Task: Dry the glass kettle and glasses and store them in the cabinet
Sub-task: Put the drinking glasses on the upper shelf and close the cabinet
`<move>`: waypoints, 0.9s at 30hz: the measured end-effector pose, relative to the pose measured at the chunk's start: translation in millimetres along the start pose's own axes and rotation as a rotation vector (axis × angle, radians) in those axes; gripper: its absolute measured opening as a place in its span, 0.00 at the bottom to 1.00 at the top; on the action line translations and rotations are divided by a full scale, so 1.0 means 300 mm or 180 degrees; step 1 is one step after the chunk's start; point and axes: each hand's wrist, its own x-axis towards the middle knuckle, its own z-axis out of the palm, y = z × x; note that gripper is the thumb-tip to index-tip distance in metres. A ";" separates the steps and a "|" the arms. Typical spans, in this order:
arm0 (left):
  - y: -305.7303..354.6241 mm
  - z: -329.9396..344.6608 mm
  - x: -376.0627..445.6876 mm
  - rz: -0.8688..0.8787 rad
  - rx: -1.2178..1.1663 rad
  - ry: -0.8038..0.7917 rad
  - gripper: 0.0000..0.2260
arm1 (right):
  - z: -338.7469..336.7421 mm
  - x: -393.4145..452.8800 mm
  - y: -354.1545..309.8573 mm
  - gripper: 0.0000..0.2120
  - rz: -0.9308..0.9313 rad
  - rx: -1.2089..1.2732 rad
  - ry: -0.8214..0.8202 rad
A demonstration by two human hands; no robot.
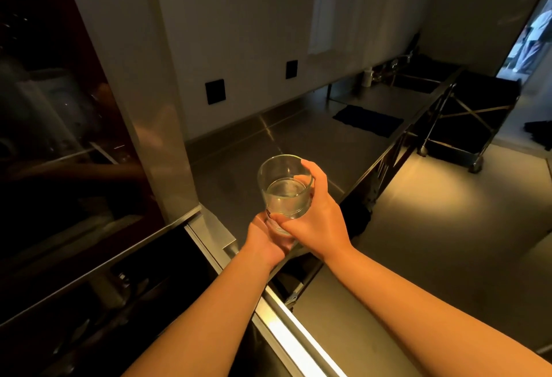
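Above the counter's (298, 137) near edge, I hold the rigid, slippery, breakable glass (285, 187), right hand (316, 215) wrapping its wall, left hand (265, 239) cupping its base.

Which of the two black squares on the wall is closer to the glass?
The lower, bigger-looking black square, on the left. The other black square sits further right and further along the wall from the glass.
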 end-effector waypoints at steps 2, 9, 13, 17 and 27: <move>-0.006 -0.009 -0.005 0.0024 -0.0090 -0.0038 0.14 | -0.005 -0.008 -0.018 0.48 -0.0011 0.0004 0.0004; -0.007 -0.022 -0.057 0.0201 0.0123 -0.0222 0.11 | -0.013 -0.035 -0.088 0.48 -0.0105 0.0164 -0.0171; -0.006 -0.043 -0.092 0.0310 -0.0128 -0.0405 0.13 | -0.015 -0.049 -0.113 0.49 -0.0165 0.0198 -0.0303; -0.006 -0.060 -0.131 0.0145 -0.0686 -0.0545 0.15 | -0.019 -0.053 -0.129 0.50 -0.0207 0.0189 -0.0449; 0.008 -0.091 -0.270 0.0525 -0.0838 -0.0464 0.18 | -0.014 -0.072 -0.212 0.54 -0.0462 0.0377 -0.0737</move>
